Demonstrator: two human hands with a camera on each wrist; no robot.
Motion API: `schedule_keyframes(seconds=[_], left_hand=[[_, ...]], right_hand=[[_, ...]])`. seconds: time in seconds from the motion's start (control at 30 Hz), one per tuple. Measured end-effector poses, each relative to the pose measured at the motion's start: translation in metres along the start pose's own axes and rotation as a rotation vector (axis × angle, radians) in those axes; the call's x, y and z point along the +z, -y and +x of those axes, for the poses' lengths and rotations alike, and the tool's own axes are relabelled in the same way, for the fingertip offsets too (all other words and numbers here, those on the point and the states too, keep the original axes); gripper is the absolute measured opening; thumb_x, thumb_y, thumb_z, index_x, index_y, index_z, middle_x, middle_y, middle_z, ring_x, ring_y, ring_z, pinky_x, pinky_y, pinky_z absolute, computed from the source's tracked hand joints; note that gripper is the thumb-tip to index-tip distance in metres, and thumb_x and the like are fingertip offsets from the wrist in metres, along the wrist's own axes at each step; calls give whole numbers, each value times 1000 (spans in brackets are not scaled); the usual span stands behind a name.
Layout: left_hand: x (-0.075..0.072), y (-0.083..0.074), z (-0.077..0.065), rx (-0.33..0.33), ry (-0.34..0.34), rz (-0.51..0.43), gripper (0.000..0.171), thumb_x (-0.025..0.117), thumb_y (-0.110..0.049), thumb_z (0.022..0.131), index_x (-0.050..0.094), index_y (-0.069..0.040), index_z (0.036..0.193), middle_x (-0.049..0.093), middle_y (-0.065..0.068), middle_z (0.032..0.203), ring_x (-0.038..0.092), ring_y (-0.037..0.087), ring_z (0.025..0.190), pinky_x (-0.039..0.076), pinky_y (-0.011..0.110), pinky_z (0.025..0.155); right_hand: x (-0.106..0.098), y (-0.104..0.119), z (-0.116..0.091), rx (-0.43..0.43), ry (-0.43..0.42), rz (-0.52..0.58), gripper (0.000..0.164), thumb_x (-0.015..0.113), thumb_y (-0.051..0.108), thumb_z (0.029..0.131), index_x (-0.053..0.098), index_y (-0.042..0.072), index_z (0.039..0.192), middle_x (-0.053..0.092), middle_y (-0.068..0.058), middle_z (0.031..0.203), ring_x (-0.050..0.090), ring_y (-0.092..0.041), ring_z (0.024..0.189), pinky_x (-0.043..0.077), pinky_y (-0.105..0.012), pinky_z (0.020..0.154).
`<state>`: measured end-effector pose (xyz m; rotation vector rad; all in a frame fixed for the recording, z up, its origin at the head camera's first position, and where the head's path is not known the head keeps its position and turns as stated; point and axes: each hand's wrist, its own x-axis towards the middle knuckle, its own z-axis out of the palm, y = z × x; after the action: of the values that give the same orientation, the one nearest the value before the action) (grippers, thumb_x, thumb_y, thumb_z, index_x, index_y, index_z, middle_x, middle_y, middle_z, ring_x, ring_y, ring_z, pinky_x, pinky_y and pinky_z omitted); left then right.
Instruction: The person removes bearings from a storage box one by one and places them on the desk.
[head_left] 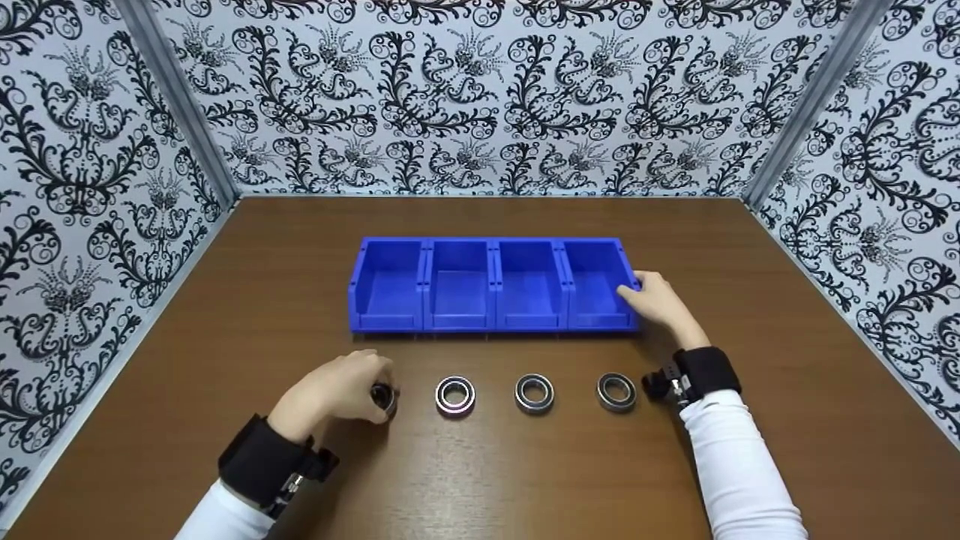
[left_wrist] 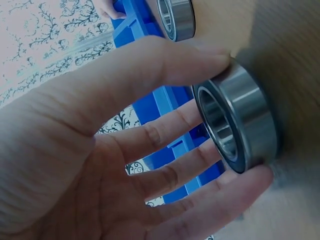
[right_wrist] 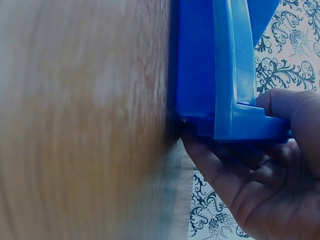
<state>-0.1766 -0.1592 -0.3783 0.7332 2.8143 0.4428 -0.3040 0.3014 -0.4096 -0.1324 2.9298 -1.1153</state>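
My left hand (head_left: 341,386) pinches a steel ball bearing (left_wrist: 250,117) between the thumb and fingertips, at the left end of a row. The left wrist view shows its shiny outer ring and dark seal; whether it touches the table cannot be told. To its right lie three similar bearings: one nearest (head_left: 455,396), a middle one (head_left: 535,394) and a far right one (head_left: 616,392). My right hand (head_left: 660,300) holds the right side wall of a blue four-compartment bin (head_left: 459,324), thumb over the top edge and fingers against the outside (right_wrist: 235,127).
The bin stands behind the bearing row on a brown wooden table (head_left: 487,472). Its compartments open toward the front. Patterned panels (head_left: 472,97) enclose the table at the back and both sides, with grey metal posts (head_left: 180,97) at the back corners.
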Motion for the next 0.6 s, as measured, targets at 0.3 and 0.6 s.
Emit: schedule_keyframes(seconds=[0.3,0.6], left_hand=[[2,-1,0,-17,7,0,35,83,-11,63,69,-8,95,65,8,96,62,29,95,52,44,79],[4,-1,0,-25,0,7,36,85,-10,62,68,-8,93,64,7,95,63,28,91,52,44,77]], right_hand=[[0,-1,1,-2,3,2,42,51,16,96,59,-10,127,69,-25,106,65,-16,80,48,-20,69],[0,-2,1,10,9,17,43,50,16,96,58,-11,128,69,-27,107,65,-14,77,49,-20,66]])
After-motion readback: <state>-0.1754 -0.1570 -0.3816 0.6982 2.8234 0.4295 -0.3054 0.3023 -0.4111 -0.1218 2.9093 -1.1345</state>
